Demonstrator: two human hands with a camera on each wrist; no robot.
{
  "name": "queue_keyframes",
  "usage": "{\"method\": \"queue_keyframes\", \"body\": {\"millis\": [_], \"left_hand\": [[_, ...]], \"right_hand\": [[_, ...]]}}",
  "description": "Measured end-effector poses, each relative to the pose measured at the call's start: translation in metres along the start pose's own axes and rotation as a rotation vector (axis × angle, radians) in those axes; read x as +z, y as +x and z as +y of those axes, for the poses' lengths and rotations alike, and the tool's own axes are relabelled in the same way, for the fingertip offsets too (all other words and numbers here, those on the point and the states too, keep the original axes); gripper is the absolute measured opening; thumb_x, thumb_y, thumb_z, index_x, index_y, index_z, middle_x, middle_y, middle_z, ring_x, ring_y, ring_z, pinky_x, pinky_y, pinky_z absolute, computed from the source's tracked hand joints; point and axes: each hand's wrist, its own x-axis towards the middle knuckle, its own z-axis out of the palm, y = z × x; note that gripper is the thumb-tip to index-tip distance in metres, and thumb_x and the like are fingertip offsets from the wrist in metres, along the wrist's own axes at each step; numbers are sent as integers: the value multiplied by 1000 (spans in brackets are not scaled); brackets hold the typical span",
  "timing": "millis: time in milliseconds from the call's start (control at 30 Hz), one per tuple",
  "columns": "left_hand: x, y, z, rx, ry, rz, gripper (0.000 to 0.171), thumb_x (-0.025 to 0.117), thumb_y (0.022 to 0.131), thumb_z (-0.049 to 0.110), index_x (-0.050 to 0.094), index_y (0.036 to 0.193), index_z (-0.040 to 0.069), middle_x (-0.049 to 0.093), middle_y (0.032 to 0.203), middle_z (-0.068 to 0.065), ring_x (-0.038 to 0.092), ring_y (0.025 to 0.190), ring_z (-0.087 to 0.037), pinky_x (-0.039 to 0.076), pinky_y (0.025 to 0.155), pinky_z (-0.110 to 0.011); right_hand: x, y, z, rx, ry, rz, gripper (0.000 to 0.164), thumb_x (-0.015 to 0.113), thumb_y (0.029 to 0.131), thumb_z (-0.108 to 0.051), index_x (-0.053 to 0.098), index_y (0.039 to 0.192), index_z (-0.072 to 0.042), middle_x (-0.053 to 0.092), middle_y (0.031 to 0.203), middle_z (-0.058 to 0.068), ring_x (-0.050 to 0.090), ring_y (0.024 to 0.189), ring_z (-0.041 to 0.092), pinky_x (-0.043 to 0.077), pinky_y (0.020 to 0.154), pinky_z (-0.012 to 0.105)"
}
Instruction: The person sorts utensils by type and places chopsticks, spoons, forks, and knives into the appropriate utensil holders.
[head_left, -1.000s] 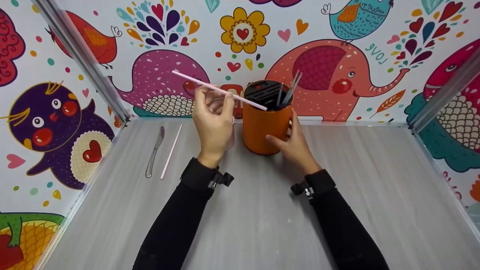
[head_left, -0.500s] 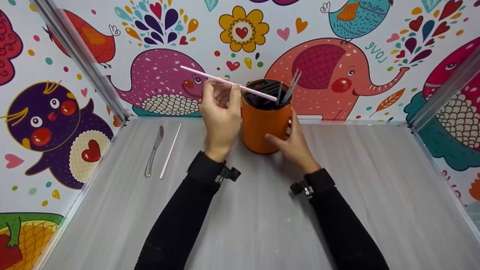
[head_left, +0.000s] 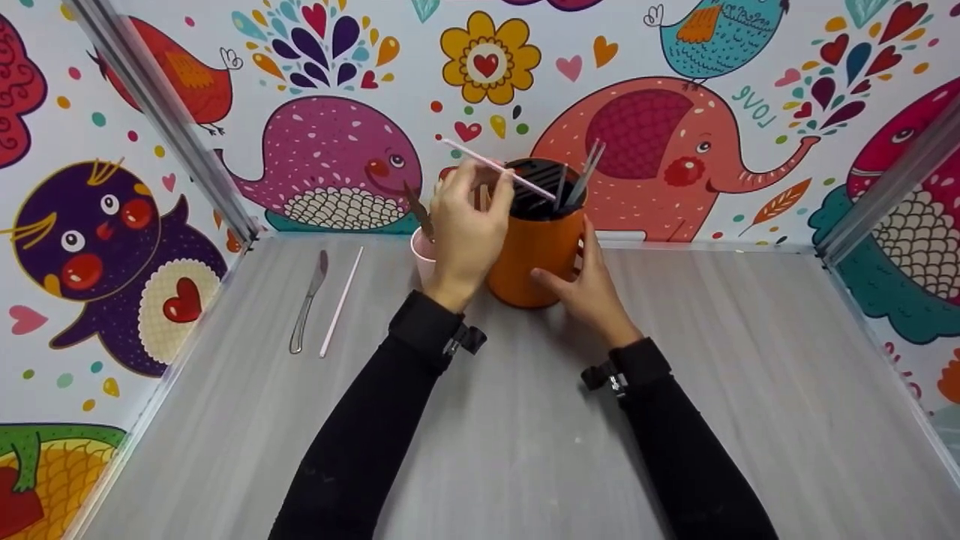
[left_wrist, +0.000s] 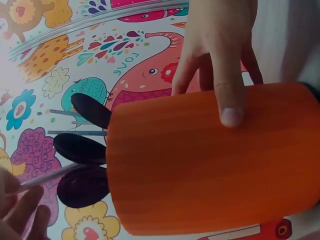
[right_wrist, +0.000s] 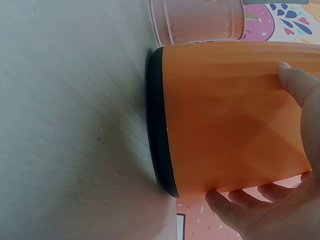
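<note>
My left hand (head_left: 472, 232) pinches a thin pale pink stick (head_left: 525, 182) between thumb and fingers. The stick slants down to the right, its lower end over the black slotted top of an orange cylindrical holder (head_left: 525, 262). In the left wrist view, that end meets the black oval pieces (left_wrist: 80, 147) projecting from the holder's top. My right hand (head_left: 596, 289) grips the holder's right side, thumb across its front and fingers behind. In the right wrist view the holder (right_wrist: 230, 120) stands on its black base. Several thin grey sticks (head_left: 586, 172) rise from its top.
On the table at left lie a table knife (head_left: 309, 300) and a second pink stick (head_left: 342, 300). Behind my left wrist stands a pink cup (head_left: 424, 259), a dark blade (head_left: 418, 210) rising from it. A patterned wall (head_left: 337, 150) closes off the back.
My left hand has moved right with the pink stick, bringing it over the holder's top. The pink cup and the blade in it have come into sight. The right hand keeps its grip.
</note>
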Motion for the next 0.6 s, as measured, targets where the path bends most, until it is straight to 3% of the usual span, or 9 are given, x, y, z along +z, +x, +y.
{"method": "queue_keyframes", "body": {"millis": [100, 300, 433, 600], "left_hand": [[5, 1, 1, 5, 0, -43, 17, 74, 106, 26, 79, 113, 11, 84, 107, 0, 71, 105, -17, 47, 100, -39], [14, 5, 5, -16, -87, -119, 16, 73, 107, 20, 76, 119, 10, 86, 116, -3, 80, 108, -12, 60, 104, -29], [18, 7, 6, -36, -132, -173, 17, 70, 108, 19, 71, 122, 8, 85, 122, -7, 81, 115, -12, 66, 101, -32], [21, 10, 8, -29, -30, -221, 20, 66, 111, 24, 70, 121, 7, 86, 121, -7, 81, 117, -15, 66, 96, -27]], "right_hand": [[1, 0, 0, -23, 3, 1, 127, 88, 93, -52, -3, 179, -31, 16, 186, 6, 31, 168, 37, 35, 136, 58], [0, 0, 1, -26, 13, 3, 125, 89, 94, -47, -2, 179, -33, 19, 185, 4, 32, 168, 36, 36, 135, 58], [0, 1, 1, -19, 25, 2, 124, 89, 94, -43, -2, 178, -35, 18, 185, 3, 31, 169, 35, 36, 135, 57], [1, 1, 0, -12, 40, -5, 125, 89, 95, -40, -4, 178, -35, 13, 186, 2, 28, 170, 36, 34, 136, 58]]}}
